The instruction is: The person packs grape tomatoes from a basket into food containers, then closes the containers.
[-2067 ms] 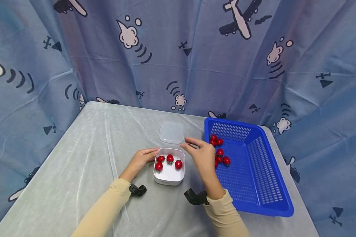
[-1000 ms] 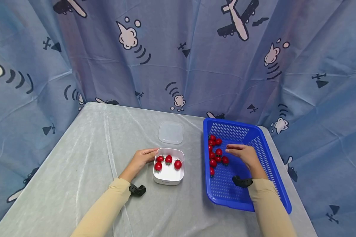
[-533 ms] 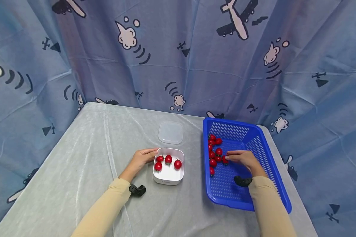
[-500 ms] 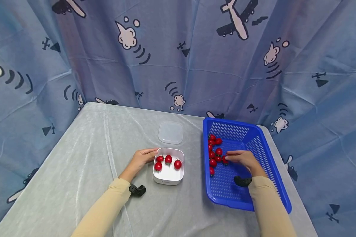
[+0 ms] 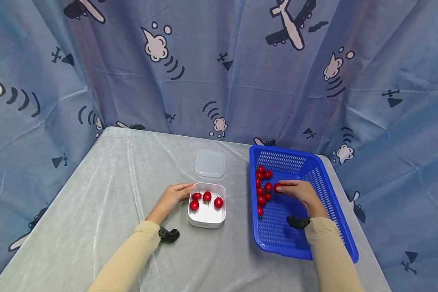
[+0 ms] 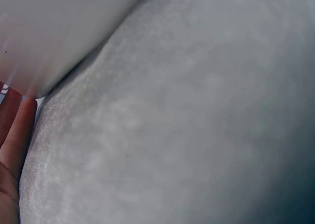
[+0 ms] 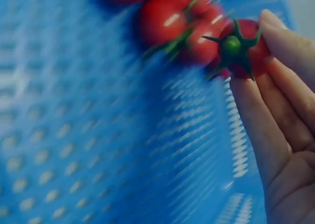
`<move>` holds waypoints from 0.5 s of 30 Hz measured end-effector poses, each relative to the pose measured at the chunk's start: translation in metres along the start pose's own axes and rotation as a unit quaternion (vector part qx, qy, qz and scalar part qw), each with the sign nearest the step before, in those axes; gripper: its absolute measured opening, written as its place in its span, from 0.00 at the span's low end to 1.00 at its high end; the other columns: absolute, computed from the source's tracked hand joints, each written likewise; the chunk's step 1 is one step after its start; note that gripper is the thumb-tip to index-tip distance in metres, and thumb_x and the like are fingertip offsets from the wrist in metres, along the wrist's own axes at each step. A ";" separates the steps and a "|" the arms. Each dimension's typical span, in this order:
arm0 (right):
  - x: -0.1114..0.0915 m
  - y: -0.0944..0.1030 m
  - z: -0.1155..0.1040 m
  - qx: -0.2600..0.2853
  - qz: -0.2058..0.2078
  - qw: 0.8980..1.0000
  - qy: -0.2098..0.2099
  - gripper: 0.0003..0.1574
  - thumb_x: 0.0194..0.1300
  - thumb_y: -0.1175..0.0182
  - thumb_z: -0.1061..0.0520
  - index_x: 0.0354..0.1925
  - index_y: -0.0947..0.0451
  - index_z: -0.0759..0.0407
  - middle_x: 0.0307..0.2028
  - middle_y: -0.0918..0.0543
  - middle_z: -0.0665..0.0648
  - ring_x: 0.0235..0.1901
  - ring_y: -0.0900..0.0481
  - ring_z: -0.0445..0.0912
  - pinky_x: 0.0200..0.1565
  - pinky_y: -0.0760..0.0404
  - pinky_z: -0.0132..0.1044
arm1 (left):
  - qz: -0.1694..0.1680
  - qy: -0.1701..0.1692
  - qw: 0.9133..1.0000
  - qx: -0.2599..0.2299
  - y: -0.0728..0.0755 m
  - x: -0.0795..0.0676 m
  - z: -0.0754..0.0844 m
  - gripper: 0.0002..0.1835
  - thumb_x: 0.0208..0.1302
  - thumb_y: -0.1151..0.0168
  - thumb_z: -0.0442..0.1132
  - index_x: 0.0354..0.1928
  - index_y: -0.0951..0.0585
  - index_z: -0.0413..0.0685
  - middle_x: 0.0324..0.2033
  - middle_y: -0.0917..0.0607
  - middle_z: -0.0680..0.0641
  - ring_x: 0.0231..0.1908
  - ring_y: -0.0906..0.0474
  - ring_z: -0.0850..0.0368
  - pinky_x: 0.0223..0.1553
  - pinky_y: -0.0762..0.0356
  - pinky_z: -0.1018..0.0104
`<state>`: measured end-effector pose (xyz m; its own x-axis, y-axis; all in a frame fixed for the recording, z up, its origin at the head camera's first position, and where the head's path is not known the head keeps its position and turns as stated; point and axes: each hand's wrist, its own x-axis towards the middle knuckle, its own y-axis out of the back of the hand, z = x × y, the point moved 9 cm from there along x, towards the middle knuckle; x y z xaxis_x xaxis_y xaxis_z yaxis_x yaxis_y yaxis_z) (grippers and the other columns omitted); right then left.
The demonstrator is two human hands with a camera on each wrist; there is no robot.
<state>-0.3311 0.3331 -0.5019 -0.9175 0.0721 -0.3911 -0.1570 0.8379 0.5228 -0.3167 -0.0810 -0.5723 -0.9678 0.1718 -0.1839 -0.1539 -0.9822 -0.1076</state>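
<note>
Between the thumb and fingers of my right hand [image 5: 300,192] is a red cherry tomato [image 7: 241,49], its green star-shaped stem end turned toward the right wrist camera. This hand is over the blue basket [image 5: 299,248], where several more cherry tomatoes [image 5: 261,200] lie along the left side. My left hand [image 5: 176,194] rests against the upper left side of a square white box [image 5: 207,224]. In the left wrist view, straight fingers [image 6: 22,130] touch the box wall. Several cherry tomatoes [image 5: 207,196] with green stems lie inside the box.
A flat translucent lid [image 5: 209,163] lies on the cloth-covered table [image 5: 87,211] behind the box. A blue patterned curtain [image 5: 190,81] hangs along the table's back and sides. The basket's raised rim stands between its tomatoes and the white box.
My right hand moved from beside the white box into the basket, pinched a cherry tomato there and raised it slightly off the others. My left hand has stayed at the box.
</note>
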 end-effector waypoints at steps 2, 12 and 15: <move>-0.005 0.000 -0.013 0.009 0.003 1.000 0.020 0.41 0.63 0.32 0.43 0.66 0.28 0.63 0.63 0.23 0.68 0.62 0.22 0.59 0.70 0.34 0.59 | 0.001 0.003 1.000 0.000 0.000 0.000 -0.001 0.23 0.67 0.35 0.41 0.60 0.21 0.34 0.54 0.14 0.43 0.42 0.16 0.69 0.48 0.18 0.74; -0.035 -0.020 -0.085 0.077 0.012 0.990 0.114 0.36 0.61 0.29 0.48 0.61 0.23 0.67 0.44 0.11 0.47 0.41 0.15 0.31 0.52 0.17 0.31 | 0.004 0.009 1.000 -0.002 0.000 0.000 -0.001 0.23 0.67 0.35 0.41 0.59 0.20 0.35 0.55 0.15 0.42 0.40 0.16 0.69 0.47 0.18 0.74; -0.040 -0.030 -0.099 0.107 0.009 0.987 0.117 0.35 0.61 0.29 0.49 0.60 0.23 0.67 0.37 0.13 0.40 0.39 0.15 0.32 0.49 0.16 0.27 | 0.006 0.010 1.000 -0.002 0.000 -0.001 -0.001 0.22 0.67 0.36 0.40 0.59 0.20 0.35 0.53 0.14 0.44 0.40 0.16 0.69 0.47 0.18 0.74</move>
<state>-0.3255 0.2517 -0.4266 -0.9827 -0.0170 -0.1843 -0.0813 0.9343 0.3472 -0.3159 -0.0807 -0.5732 -0.9653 0.1609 -0.2055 -0.1406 -0.9839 -0.1099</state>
